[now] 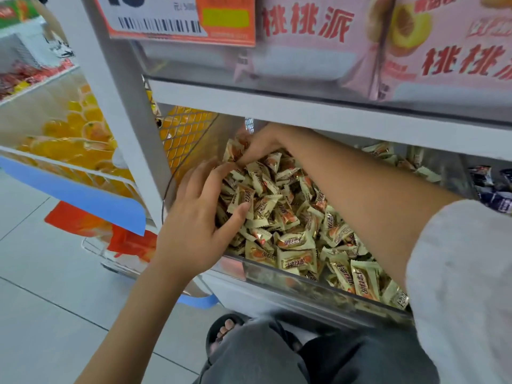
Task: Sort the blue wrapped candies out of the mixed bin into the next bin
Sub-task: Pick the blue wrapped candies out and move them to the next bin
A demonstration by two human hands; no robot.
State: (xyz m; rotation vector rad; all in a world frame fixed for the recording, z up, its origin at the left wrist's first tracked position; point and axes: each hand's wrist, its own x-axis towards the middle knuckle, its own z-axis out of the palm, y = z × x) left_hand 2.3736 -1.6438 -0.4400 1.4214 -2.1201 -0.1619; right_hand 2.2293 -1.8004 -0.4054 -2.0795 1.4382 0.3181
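Down in the clear plastic mixed bin [304, 275] of cream-gold wrapped candies [293, 242], my left grip [199, 217] rakes open-fingered, my right grip [257, 145] pinches a cream one, no blue wrapped candies surfacing; dark-blue packets [496, 189] fill the next bin, so sorting looks nearly finished.

A white metal shelf [304, 106] carries a clear plastic bin [277, 275] heaped with cream-and-orange wrapped candies [293, 217].

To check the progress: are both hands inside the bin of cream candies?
Yes, the left hand and right hand both reach into the cream candies.
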